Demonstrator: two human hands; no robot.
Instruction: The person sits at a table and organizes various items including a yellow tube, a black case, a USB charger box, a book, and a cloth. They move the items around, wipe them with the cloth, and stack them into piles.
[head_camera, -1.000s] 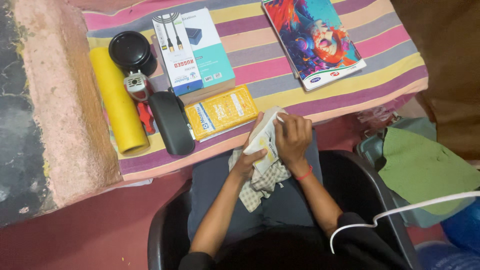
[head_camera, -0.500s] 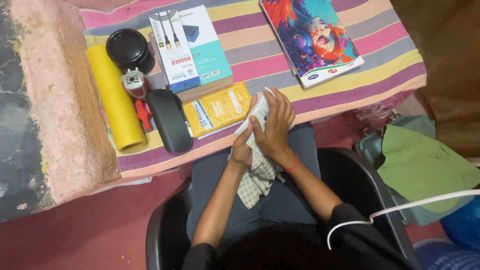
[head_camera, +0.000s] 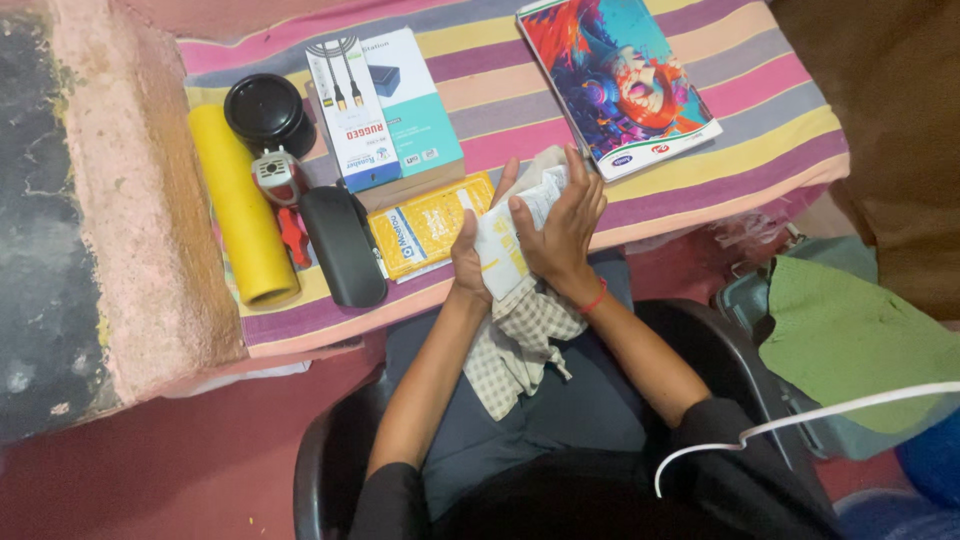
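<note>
My left hand (head_camera: 468, 255) and my right hand (head_camera: 562, 228) hold a small white and yellow packet (head_camera: 505, 242) between them, above my lap at the table's front edge. A checked beige cloth (head_camera: 515, 340) hangs from under the packet, bunched in my hands and draped over my lap. My right hand presses flat against the packet's right side, and my left hand grips its left side. A red band sits on my right wrist.
On the striped tablecloth (head_camera: 700, 160) lie a yellow packet (head_camera: 425, 222), a black case (head_camera: 342, 245), a yellow roll (head_camera: 242, 205), a black round lid (head_camera: 266, 112), two boxes (head_camera: 385, 105) and a colourful book (head_camera: 618, 80). A green cloth (head_camera: 850, 335) lies right.
Both hands lifted the packet and cloth up and slightly forward over the table edge. The right hand shifted from rubbing the packet's top to pressing its side.
</note>
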